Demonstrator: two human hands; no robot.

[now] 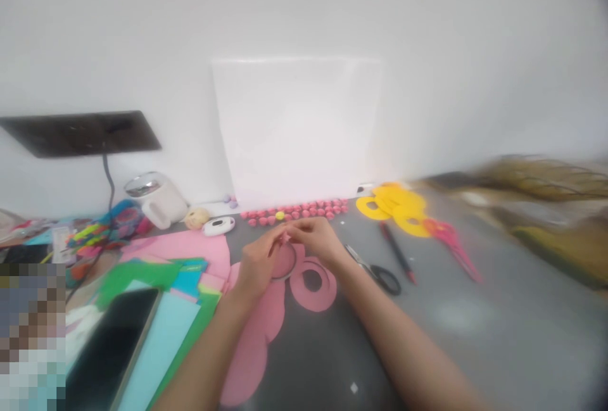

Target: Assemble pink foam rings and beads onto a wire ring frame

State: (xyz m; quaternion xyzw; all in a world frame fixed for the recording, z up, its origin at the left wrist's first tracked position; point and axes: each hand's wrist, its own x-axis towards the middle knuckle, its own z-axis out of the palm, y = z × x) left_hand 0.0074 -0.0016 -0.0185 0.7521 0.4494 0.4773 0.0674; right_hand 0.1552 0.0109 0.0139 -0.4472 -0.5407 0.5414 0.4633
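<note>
In front of the row of pink buds (306, 212), the left hand (258, 263) and right hand (320, 240) finger-pinch a small pink piece (285, 238).

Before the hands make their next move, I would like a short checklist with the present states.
1. Small pink piece between the fingertips of the left hand and right hand: ok.
2. Firmness of that grip: cannot tell.
3. Black-handled metal scissors lying on the dark grey tabletop, not held: ok.
4. Yellow rounded cutouts apart from the pink rounded cutouts: ok.
5. Pale blue sheet uncovered: not ok; a black rectangular phone lies over it.
</note>
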